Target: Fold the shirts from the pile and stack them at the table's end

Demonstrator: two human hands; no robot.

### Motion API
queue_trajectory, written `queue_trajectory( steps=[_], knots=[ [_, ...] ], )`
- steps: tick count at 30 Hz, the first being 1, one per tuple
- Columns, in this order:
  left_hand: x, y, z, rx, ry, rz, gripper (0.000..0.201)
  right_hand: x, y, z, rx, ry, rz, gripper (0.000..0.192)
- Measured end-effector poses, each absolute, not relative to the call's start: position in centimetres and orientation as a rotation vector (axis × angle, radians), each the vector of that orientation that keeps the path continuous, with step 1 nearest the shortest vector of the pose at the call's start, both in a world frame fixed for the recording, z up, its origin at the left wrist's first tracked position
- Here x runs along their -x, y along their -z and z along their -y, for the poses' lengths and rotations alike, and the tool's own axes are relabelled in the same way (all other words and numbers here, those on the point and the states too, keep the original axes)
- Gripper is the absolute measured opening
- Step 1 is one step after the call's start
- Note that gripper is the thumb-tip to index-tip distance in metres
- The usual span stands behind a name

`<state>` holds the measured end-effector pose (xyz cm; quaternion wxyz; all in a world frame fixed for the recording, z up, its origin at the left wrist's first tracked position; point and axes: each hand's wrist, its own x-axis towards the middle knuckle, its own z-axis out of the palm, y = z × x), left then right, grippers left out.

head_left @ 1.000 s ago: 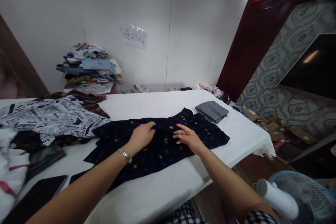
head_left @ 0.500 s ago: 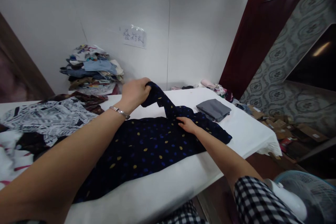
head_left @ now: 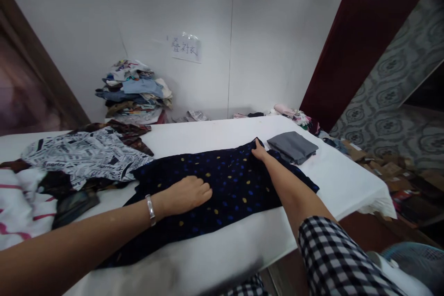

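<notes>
One lettered shirt [head_left: 93, 155]; one pile of clothes [head_left: 138, 88]; one dark spotted shirt [head_left: 231, 180], spread mid-surface [head_left: 211, 134]; one folded grey garment [head_left: 294, 145] just beyond it. Left hand [head_left: 187, 193], one bracelet [head_left: 150, 210] at wrist: palm down over spotted shirt, fingers curled, hold cannot be told. Right hand [head_left: 260, 152]: stretched to shirt's far edge, fingers partly hidden, cannot tell whether gripping cloth

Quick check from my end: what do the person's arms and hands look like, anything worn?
Both hands are ungloved. The left hand has a silver-coloured bracelet at its wrist; the right hand has none. A black-and-white checked sleeve covers the right upper arm.
</notes>
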<state>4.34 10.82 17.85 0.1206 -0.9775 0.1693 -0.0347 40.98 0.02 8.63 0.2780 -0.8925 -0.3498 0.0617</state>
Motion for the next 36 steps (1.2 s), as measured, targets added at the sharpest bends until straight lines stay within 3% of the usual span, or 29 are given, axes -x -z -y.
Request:
queue_trajectory(
  steps=[6,9,14,18,22,25,28,36],
  knots=[
    [-1.7,-13.2,-11.9,2.987,-0.001,-0.182,0.024,-40.8,-9.8,1.1,2.165,-0.356,0.462,0.054],
    [-1.4,-13.1,-11.2,3.056,-0.126,0.09,0.039,-40.2,-10.6,1.0,2.091,-0.445,0.361,0.056],
    [-2.1,-14.8,-10.4,3.003,-0.361,0.376,0.026,-38.2,-10.3,0.7,2.084,-0.598,0.346,0.072],
    [-2.4,-19.3,-11.5,2.952,0.034,0.549,0.03,-37.1,-9.3,0.7,2.155,-0.573,0.447,0.079],
    [-0.9,-22.3,-13.9,2.746,0.444,0.749,0.032,-38.3,-9.8,1.0,2.251,-0.37,0.527,0.07],
    [0.8,-21.6,-15.4,2.66,0.492,0.795,0.033,-40.2,-10.8,1.2,2.297,-0.176,0.608,0.063],
    [2.1,-20.1,-15.9,2.662,0.495,0.847,0.035,-41.8,-11.6,0.9,2.314,-0.091,0.738,0.067],
    [0.7,-22.1,-16.3,2.659,0.579,1.124,0.037,-37.8,-12.5,-1.0,2.112,-0.288,1.19,0.082]
  ],
)
